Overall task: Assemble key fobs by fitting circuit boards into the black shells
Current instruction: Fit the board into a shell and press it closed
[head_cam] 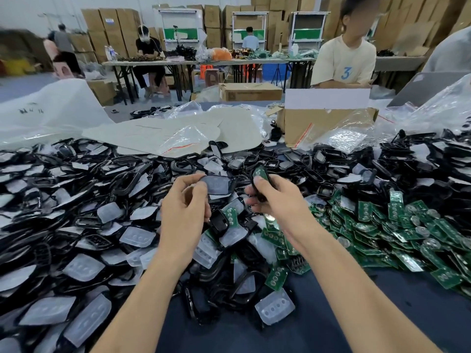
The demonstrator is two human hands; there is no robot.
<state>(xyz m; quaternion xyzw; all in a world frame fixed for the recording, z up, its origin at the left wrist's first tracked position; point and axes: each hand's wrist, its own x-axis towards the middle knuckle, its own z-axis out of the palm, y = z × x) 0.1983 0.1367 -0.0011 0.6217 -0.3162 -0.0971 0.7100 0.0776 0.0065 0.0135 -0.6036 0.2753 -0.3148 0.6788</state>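
My left hand (184, 207) pinches a black shell half with a translucent button pad (219, 184), held flat above the pile. My right hand (274, 197) grips another black shell (260, 175), tilted upright, with a green circuit board showing inside it. The two pieces are a little apart, near the middle of the view. A deep heap of black shells and clear pads (76, 200) covers the left and centre of the table. Loose green circuit boards (397, 230) with coin cells lie heaped at the right.
A cardboard box (323, 123) and crumpled plastic bags (178, 138) sit behind the piles. A bare dark patch of table (305, 327) lies between my forearms. A person in a cream shirt (344, 62) stands across the table; others work at far tables.
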